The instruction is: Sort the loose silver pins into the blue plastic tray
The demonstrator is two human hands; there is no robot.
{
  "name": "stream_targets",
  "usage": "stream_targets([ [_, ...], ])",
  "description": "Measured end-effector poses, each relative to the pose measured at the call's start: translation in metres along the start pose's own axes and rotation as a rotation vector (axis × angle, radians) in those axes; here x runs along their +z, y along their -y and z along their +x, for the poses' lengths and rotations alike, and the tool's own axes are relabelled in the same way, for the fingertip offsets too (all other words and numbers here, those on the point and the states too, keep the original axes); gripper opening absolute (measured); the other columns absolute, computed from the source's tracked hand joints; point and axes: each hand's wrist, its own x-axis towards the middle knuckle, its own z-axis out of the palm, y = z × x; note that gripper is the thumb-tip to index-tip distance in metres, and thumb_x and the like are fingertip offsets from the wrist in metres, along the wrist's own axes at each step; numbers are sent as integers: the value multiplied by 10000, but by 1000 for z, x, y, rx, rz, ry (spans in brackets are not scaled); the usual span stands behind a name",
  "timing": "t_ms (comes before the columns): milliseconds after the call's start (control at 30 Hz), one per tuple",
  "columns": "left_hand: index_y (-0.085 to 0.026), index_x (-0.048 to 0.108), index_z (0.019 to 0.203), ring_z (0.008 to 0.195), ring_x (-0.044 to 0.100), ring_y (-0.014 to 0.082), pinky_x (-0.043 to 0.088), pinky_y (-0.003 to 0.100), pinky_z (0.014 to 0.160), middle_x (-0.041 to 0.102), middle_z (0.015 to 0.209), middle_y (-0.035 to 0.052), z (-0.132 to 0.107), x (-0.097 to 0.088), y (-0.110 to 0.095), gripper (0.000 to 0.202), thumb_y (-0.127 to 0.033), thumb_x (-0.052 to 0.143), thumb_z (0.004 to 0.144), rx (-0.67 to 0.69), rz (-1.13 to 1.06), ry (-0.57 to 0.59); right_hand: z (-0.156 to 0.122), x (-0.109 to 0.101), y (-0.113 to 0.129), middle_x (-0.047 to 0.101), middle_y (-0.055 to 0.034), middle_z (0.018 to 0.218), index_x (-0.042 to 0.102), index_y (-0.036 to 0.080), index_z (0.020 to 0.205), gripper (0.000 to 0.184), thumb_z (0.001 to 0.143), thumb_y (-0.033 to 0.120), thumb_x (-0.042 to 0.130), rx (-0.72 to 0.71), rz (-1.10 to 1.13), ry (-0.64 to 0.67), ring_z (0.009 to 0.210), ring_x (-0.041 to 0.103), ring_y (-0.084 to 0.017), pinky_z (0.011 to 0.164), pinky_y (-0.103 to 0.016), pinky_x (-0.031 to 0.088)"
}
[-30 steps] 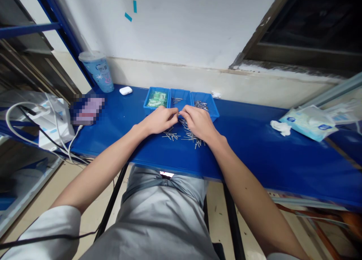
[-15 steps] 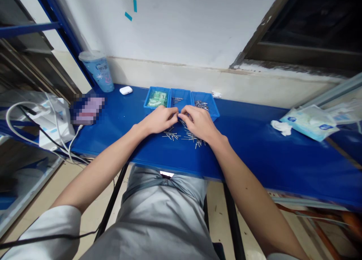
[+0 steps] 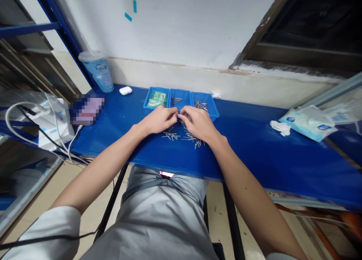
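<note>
My left hand (image 3: 160, 119) and my right hand (image 3: 199, 121) meet fingertip to fingertip above the blue table, both pinched closed. A thin metal, screw-like piece (image 3: 178, 116) shows between the fingertips, small and mostly covered. Under my left hand lies a loose small pile of thin metal pieces (image 3: 171, 135). A larger pile (image 3: 195, 138) of the same kind spreads beneath my right hand, partly hidden by it. Just beyond stand three joined blue bins: the left bin (image 3: 146, 102) holds green-and-clear packets, the middle bin (image 3: 185, 93) a few metal pieces, the right bin (image 3: 214, 110) many.
On the left of the blue table (image 3: 249, 147) are a blue cup (image 3: 98, 73), a white earbud case (image 3: 126, 90), a blurred-out phone-like item (image 3: 87, 110) and a white power strip (image 3: 53, 120) with cables. A tissue pack (image 3: 309, 124) and crumpled tissue (image 3: 280, 127) lie right. A wall stands behind.
Almost nothing differs. My right fingers have shifted very slightly left, and both hands stay pinched together at the same spot.
</note>
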Motion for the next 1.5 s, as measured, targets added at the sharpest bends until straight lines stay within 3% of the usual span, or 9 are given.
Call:
stream_targets([
  [1500, -187, 577, 803, 560, 479, 150, 321, 303, 613, 582, 640, 1, 0, -1, -1, 316, -319, 407, 1033, -3, 22, 5, 0, -1, 1, 693, -69, 927, 610, 223, 958, 211, 1058, 342, 467, 11, -4, 11, 811, 596, -224, 733, -336, 387],
])
